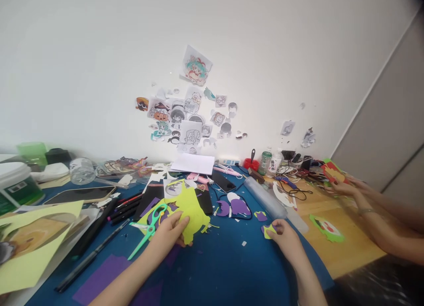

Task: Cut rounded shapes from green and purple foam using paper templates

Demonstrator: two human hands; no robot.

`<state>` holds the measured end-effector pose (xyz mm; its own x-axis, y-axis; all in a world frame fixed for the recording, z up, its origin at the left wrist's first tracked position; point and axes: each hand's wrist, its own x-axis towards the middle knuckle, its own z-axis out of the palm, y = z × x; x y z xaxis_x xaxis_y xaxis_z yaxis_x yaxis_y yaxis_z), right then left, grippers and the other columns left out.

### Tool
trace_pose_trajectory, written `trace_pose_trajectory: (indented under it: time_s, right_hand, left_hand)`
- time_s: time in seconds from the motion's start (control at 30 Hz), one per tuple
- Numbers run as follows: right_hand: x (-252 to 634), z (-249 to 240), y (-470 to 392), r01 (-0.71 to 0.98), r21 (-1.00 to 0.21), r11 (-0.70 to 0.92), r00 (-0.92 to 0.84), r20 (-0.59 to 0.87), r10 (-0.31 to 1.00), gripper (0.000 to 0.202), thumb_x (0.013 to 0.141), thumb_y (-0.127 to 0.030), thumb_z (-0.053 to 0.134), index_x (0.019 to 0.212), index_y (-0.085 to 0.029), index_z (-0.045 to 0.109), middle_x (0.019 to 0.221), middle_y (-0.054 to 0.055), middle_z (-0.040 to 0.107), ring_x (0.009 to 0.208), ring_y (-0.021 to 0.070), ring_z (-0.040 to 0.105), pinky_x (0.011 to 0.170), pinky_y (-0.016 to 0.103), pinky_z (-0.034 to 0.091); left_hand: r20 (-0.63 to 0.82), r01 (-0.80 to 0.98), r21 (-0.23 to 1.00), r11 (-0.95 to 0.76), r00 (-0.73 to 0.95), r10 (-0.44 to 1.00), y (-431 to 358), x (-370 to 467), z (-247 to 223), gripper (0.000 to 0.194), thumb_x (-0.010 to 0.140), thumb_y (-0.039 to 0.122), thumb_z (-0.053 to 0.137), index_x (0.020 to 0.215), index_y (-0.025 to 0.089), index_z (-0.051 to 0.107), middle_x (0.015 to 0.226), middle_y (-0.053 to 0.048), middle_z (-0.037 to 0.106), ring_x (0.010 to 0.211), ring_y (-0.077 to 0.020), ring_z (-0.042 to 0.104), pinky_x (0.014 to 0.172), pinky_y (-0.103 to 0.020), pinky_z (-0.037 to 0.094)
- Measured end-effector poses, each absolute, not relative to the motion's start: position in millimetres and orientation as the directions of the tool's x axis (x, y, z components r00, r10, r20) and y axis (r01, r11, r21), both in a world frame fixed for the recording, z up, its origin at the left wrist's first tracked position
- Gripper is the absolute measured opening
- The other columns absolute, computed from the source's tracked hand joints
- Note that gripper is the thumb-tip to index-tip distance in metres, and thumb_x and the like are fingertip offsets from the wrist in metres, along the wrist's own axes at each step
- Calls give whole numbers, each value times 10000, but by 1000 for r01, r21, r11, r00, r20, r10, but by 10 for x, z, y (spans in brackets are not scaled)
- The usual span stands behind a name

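Note:
My left hand (pixel 174 228) pinches a large yellow-green sheet with cut edges (pixel 192 209). Green-handled scissors (pixel 150 231) lie just left of that hand, beside the wrist. My right hand (pixel 283 233) is closed on a small yellow and purple cutout (pixel 268 231), low over the blue mat. A similar small purple and yellow piece (pixel 260 216) lies just beyond it. Farther back, purple cut shapes (pixel 239 207) rest on the blue mat (pixel 232 262). A purple sheet (pixel 99 279) lies near the front left.
Pens (pixel 127 209) and a phone (pixel 81 194) lie at the left, near a green-labelled tub (pixel 18 187). A clear roll (pixel 265 198) and bottles (pixel 266 160) stand or lie right of centre. Another person's hands (pixel 344 187) hold a red and green piece at the right.

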<state>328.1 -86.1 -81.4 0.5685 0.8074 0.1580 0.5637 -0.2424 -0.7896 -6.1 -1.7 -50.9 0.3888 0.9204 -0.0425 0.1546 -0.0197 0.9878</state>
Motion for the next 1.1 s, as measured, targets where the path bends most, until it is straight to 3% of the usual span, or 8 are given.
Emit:
trace_pose_trajectory:
  time_s: [0.13, 0.23, 0.43, 0.63, 0.8, 0.9, 1.1]
  right_hand:
    - [2720, -740, -812, 317, -947, 44, 411, 180, 894, 299, 592, -370, 633, 807, -191, 528, 562, -35, 534, 541, 151, 513, 535, 247, 367]
    - [2122, -711, -746, 132, -979, 153, 221, 180, 959, 317, 574, -351, 685, 811, -182, 559, 575, -40, 513, 528, 127, 490, 524, 237, 375]
    - [1479, -762, -601, 71, -987, 145, 124, 153, 980, 395, 590, -241, 673, 950, -190, 518, 616, -26, 579, 575, 152, 540, 553, 264, 418]
    - [1469, -853, -552, -13, -991, 136, 144, 133, 981, 728, 588, -228, 680, 1223, -193, 325, 606, -41, 581, 572, 166, 575, 563, 285, 448]
    - [1494, -835, -560, -85, -988, 126, 95, 118, 989, 542, 584, -354, 704, 1041, -174, 474, 716, 30, 649, 675, 219, 627, 599, 317, 476]
    - [1512, -799, -582, -66, -987, 148, 90, 142, 986, 417, 608, -348, 687, 946, -168, 520, 767, 47, 660, 717, 217, 624, 631, 317, 480]
    - [1498, -806, -621, -57, -982, 181, 124, 173, 977, 579, 608, -264, 676, 1118, -188, 412, 691, -6, 616, 669, 182, 600, 629, 308, 480]
  left_hand:
    - [-23, 160, 986, -48, 415, 909, -23, -61, -507, 385, 705, 571, 465, 756, 195, 398, 484, 34, 574, 519, -236, 647, 428, -269, 454]
    - [-27, 164, 985, -48, 423, 906, -33, -59, -490, 390, 711, 572, 460, 759, 187, 414, 518, 18, 595, 513, -225, 644, 433, -269, 457]
    - [-13, 151, 987, -50, 389, 921, -72, -32, -439, 413, 680, 576, 497, 776, 175, 474, 502, 35, 569, 427, -165, 585, 416, -264, 465]
    - [27, 141, 985, -96, 428, 903, -92, -30, -454, 388, 712, 551, 485, 785, 170, 507, 542, 31, 578, 421, -156, 580, 394, -254, 455]
    - [24, 116, 989, -91, 484, 875, -90, -41, -462, 375, 748, 534, 460, 845, 174, 506, 603, 2, 630, 481, -182, 620, 413, -252, 451]
    - [14, 126, 988, -87, 489, 872, -96, -44, -437, 365, 749, 531, 458, 830, 177, 493, 567, 8, 622, 467, -183, 618, 403, -244, 437]
    - [3, 148, 986, -81, 464, 886, -118, -45, -400, 356, 742, 538, 462, 791, 185, 473, 509, 25, 600, 425, -172, 597, 394, -242, 431]
